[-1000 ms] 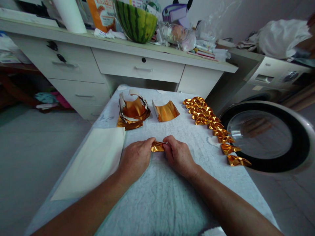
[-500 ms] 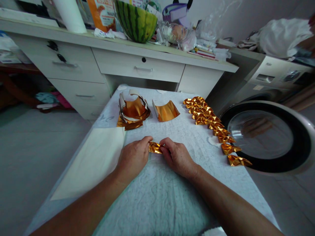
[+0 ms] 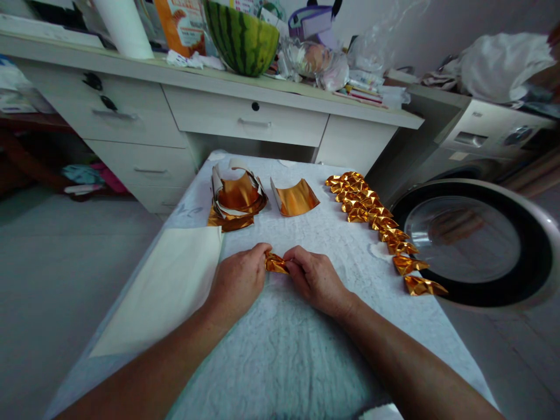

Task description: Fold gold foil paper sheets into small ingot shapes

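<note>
Between my two hands is a small piece of folded gold foil paper (image 3: 276,263), creased and shiny. My left hand (image 3: 242,273) pinches its left end, and my right hand (image 3: 315,279) grips the right end between thumb and fingers. Both ends are partly hidden by my fingertips. Beyond them lies a single curved gold sheet (image 3: 298,198). Left of that sheet is a curled stack of gold foil sheets (image 3: 238,195) with pale backs. Along the table's right side runs a row of several folded gold foil pieces (image 3: 377,217), overlapping at the far end.
A cream paper sheet (image 3: 164,291) lies on the cloth-covered table (image 3: 280,350) at left. Behind stands a white drawer desk (image 3: 249,116) bearing a cut watermelon (image 3: 242,38) and clutter. An open washing machine door (image 3: 472,242) reaches close to the table's right edge.
The foil piece between my hands looks slightly more creased and tilted, with darker reflections. My hands have barely moved, and everything else stays in place.
</note>
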Demonstrator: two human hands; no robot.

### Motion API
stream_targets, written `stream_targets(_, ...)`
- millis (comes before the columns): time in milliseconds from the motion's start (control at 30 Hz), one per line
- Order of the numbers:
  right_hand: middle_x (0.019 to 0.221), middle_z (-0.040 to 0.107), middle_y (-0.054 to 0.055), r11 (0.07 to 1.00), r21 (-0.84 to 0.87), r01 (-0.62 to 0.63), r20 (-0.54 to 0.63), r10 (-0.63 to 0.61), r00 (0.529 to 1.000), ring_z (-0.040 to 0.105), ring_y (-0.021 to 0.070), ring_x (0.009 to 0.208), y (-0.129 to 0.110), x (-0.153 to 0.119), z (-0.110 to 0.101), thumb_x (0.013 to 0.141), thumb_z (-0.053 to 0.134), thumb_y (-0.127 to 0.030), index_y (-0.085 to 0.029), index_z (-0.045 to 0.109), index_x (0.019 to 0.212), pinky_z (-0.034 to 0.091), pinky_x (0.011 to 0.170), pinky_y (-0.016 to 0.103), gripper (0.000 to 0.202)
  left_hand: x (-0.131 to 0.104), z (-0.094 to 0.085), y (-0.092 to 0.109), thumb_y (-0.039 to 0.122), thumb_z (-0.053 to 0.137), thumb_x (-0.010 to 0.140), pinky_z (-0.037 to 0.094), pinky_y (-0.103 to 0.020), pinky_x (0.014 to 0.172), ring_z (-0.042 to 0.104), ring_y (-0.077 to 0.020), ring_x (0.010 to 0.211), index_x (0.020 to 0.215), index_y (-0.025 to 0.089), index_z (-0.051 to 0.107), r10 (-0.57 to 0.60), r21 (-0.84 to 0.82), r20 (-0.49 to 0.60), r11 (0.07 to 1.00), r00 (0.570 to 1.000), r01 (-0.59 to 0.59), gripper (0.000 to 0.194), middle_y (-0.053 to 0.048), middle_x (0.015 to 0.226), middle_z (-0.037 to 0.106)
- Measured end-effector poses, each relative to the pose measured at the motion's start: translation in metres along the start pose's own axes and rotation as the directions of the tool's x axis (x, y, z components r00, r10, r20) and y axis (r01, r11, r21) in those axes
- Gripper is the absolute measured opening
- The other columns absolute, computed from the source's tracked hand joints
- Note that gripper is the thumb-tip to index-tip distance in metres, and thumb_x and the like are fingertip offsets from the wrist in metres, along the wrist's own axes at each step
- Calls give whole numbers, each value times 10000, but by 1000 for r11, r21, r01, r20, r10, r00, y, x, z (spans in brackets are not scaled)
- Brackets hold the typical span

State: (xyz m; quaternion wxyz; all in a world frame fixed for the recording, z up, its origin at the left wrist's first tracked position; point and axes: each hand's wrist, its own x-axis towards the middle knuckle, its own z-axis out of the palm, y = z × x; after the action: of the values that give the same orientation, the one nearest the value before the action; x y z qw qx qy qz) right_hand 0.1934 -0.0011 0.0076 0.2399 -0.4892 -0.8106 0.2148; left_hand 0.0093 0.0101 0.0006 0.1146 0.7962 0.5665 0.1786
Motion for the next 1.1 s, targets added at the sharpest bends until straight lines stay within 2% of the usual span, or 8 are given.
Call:
stream_targets(200, 701, 635, -6, 998, -9, -59, -64, 58, 996, 570, 123, 583, 3, 0, -1, 937, 423, -207, -199, 551, 960, 400, 594, 210, 130, -2, 3, 0, 177, 394, 937, 520, -303, 733, 715, -199, 836, 1201, 217, 583, 86, -27, 59, 996, 995, -85, 328, -44, 955, 758)
stream_targets(400, 775, 658, 22, 999, -23, 27, -21, -27, 999, 615, 138, 672, -1, 0, 0, 953, 405, -214, -190, 557, 973, 429, 649, 225, 155, 1, 0, 3, 169, 407, 926, 520, -310, 733, 720, -214, 858, 1140, 213, 613, -23, -5, 39, 1000, 999, 24, 301, -49, 992, 757)
stream_targets(500, 778, 659, 25, 999, -31, 42, -20, -43, 999, 615, 138, 675, -1, -1, 1, 962, 397, -224, -188, 558, 970, 430, 649, 225, 165, 1, 0, 2, 165, 402, 926, 512, -300, 716, 718, -203, 834, 1138, 213, 610, 7, -7, 56, 1000, 998, -6, 300, -43, 956, 759)
stream_targets(667, 717, 648, 2, 998, -38, -57, -84, 53, 995, 590, 134, 607, 1, -1, 1, 952, 448, -244, -192, 556, 1003, 408, 612, 225, 130, -2, 3, 1, 177, 396, 929, 508, -297, 704, 712, -196, 818, 1136, 219, 608, 120, -44, 61, 992, 991, -117, 300, -35, 924, 755)
stream_targets(900, 676, 633, -13, 986, 25, -165, -82, 166, 983, 581, 129, 590, -2, 3, -1, 923, 475, -212, -198, 558, 905, 387, 593, 218, 87, -2, -2, 4, 195, 405, 934, 502, -281, 688, 711, -186, 790, 1108, 210, 618, 10, -91, -40, 996, 999, -14, 276, -24, 925, 754)
stream_targets(1000, 651, 615, -14, 980, 28, -197, -77, 198, 977, 570, 130, 573, -1, 3, -1, 927, 453, -216, -198, 556, 897, 374, 578, 218, 109, -2, -2, 4, 188, 401, 935, 504, -298, 693, 711, -197, 785, 1111, 198, 623, 18, -91, -34, 996, 999, -21, 284, -33, 905, 752)
stream_targets(1100, 653, 603, -11, 984, 33, -174, -70, 176, 982, 563, 128, 577, 1, 2, 0, 928, 429, -211, -197, 554, 877, 363, 575, 217, 135, -2, 1, 3, 177, 403, 930, 506, -324, 703, 708, -219, 798, 1126, 191, 624, 48, -47, -38, 998, 998, -50, 296, -50, 900, 749)
